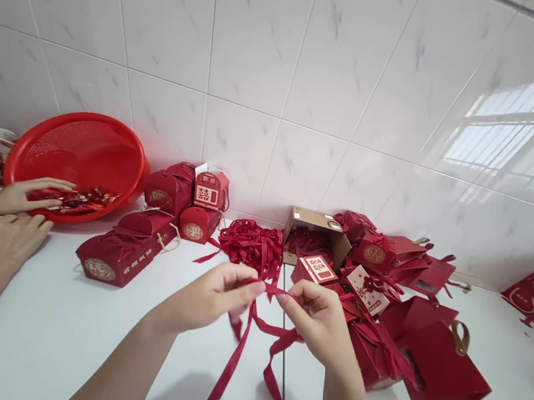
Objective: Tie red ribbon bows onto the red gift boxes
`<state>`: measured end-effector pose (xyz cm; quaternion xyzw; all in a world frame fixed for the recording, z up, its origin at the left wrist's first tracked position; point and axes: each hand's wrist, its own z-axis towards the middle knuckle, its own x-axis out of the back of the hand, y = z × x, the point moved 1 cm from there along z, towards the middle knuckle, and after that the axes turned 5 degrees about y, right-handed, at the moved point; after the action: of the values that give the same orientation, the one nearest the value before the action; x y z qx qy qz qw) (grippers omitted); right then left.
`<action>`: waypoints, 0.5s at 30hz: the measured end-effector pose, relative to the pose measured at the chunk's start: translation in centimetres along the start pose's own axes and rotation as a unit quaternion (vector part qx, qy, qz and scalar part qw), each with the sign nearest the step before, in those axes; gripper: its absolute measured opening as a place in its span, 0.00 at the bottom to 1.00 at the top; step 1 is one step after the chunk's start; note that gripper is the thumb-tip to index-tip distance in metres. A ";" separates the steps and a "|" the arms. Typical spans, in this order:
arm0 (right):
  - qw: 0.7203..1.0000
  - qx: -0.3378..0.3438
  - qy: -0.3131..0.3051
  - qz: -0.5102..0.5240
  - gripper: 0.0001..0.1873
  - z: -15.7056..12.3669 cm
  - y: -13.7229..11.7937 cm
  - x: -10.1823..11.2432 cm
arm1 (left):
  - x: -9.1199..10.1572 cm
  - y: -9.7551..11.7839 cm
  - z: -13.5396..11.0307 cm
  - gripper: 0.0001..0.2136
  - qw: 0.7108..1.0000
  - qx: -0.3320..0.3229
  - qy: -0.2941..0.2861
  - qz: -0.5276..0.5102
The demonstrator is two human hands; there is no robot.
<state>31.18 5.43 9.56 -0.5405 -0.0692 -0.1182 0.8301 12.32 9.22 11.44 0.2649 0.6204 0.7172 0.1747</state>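
Observation:
A dark red ribbon (pixel 230 367) is stretched between my two hands above the white table, its loose ends hanging down. My left hand (pixel 212 295) is closed, thumb and fingers pinching one part of it. On the other side my right hand (pixel 320 315) is closed on it too, fingers curled. Just beyond my hands lies a tangled pile of red ribbon (pixel 253 245). Close to my right hand sit a red box with a white patterned label (pixel 368 290) and a red box tied with ribbon (pixel 377 350).
At left, another person's hands (pixel 18 216) are at a tilted red plastic basket (pixel 82 122) with shiny wrapped pieces inside. Red gift boxes (pixel 122 248) stand left of the ribbon pile. An open cardboard box (pixel 317 219) is near the tiled wall. Red bags (pixel 448 361) fill the right side.

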 end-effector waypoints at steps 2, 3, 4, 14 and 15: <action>0.998 -0.023 -0.040 0.033 0.22 -0.2 0.0 0.8 | 0.9 0.2 -0.3 0.22 0.997 -0.023 0.034 -0.069; 0.997 -0.032 -0.057 0.051 0.23 -0.3 0.1 1.3 | 1.4 0.3 -0.5 0.23 0.994 -0.032 0.047 -0.097; 0.994 -0.040 -0.067 0.071 0.23 -0.4 0.2 1.8 | 1.9 0.3 -0.7 0.24 0.990 -0.040 0.056 -0.120; 0.977 0.018 0.005 0.213 0.24 -1.9 0.9 6.8 | 5.1 1.0 -2.5 0.24 0.950 -0.107 0.198 -0.217; 0.975 0.043 0.004 0.217 0.27 -2.1 1.1 7.5 | 5.4 1.0 -2.5 0.24 0.950 -0.116 0.217 -0.193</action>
<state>38.68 3.05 9.59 -0.5058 0.0481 0.0651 0.8588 6.55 10.19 13.04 -0.0442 0.5951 0.7770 0.2003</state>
